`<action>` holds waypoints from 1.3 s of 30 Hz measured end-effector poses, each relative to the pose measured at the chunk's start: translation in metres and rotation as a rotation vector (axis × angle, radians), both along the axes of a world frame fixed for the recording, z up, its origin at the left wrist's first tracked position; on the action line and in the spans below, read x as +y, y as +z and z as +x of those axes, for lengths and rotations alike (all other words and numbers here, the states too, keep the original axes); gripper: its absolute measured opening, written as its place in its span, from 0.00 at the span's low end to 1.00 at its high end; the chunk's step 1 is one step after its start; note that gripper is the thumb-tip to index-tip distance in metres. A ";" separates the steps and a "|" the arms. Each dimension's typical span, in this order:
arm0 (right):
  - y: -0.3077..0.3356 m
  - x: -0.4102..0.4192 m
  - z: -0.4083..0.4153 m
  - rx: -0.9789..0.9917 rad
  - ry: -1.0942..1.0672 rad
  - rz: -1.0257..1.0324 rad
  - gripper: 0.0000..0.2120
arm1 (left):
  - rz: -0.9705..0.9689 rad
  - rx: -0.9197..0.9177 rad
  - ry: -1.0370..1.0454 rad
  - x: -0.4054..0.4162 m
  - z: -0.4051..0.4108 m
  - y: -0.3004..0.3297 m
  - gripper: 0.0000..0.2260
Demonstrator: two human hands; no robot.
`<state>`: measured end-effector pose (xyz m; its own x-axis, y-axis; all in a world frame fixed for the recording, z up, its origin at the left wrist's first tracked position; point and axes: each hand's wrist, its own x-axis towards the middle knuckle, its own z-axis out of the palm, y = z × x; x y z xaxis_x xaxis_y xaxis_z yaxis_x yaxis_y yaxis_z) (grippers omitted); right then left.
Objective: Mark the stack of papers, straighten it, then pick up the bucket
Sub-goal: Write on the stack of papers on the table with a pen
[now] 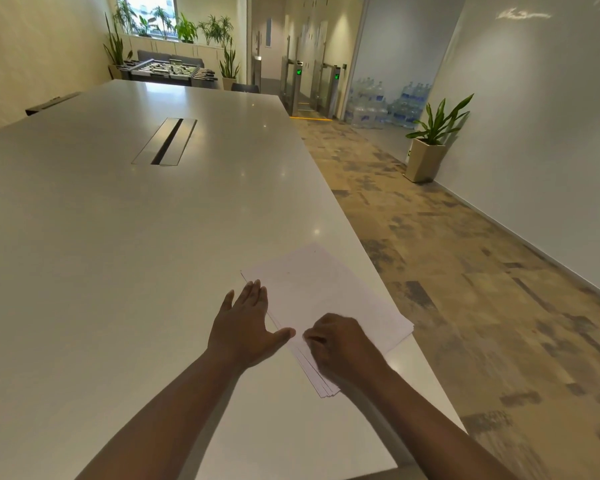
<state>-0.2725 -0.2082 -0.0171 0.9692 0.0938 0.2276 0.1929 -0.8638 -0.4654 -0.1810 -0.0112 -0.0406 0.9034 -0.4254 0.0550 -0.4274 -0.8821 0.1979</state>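
Note:
A stack of white papers (pixel 329 292) lies near the right edge of the long white table (pixel 125 237), its sheets slightly fanned at the near corner. My left hand (pixel 246 320) lies flat with straight fingers against the stack's left edge, thumb spread toward the right. My right hand (pixel 340 344) rests on the near part of the stack with its fingers curled; whether it holds a pen or anything else is hidden. No bucket is in view.
A cable slot (pixel 165 142) is set in the middle of the table. To the right runs a patterned floor with a potted plant (pixel 430 147) by the wall. Water bottles (pixel 385 105), turnstile gates and a foosball table (pixel 168 69) stand far off.

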 end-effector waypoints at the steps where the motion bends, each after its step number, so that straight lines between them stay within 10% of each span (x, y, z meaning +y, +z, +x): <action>1: 0.000 0.006 -0.005 0.008 0.042 -0.008 0.10 | 0.003 -0.004 0.000 0.000 0.000 0.000 0.50; 39: 0.005 -0.041 0.043 -0.051 -0.257 -0.046 0.18 | 0.010 -0.015 0.005 -0.002 0.000 -0.002 0.49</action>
